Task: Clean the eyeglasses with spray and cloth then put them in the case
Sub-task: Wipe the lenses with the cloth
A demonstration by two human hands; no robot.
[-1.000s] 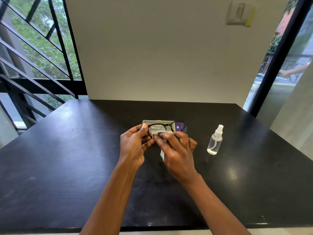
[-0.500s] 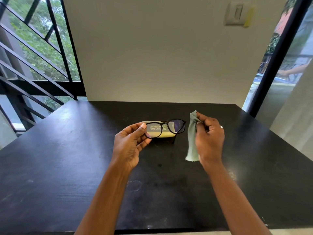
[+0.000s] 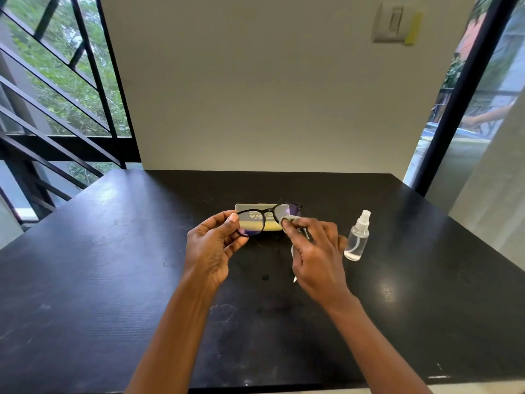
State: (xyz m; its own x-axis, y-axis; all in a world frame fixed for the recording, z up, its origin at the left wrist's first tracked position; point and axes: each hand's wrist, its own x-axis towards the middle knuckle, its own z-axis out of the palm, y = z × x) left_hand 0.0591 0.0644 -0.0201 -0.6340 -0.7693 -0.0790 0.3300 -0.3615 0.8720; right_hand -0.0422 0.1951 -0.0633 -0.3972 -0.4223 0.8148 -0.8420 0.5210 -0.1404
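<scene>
Head view: I see my left hand (image 3: 211, 245) pinching the glasses (image 3: 267, 218) lengthwise left-to-right above the table (image 3: 85, 280), my right hand (image 3: 315, 251) pressing the pinched cloth (image 3: 289, 220) on the right lens, nearest it.

The case (image 3: 255, 217) lies on the table (image 3: 113, 280), spray bottle (image 3: 357, 237) to its right.

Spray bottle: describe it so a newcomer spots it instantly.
On the black table, look just right of the person's right hand. The spray bottle stands upright there, alone and untouched. It is the only clear, see-through item, topped by a white nozzle.
</scene>
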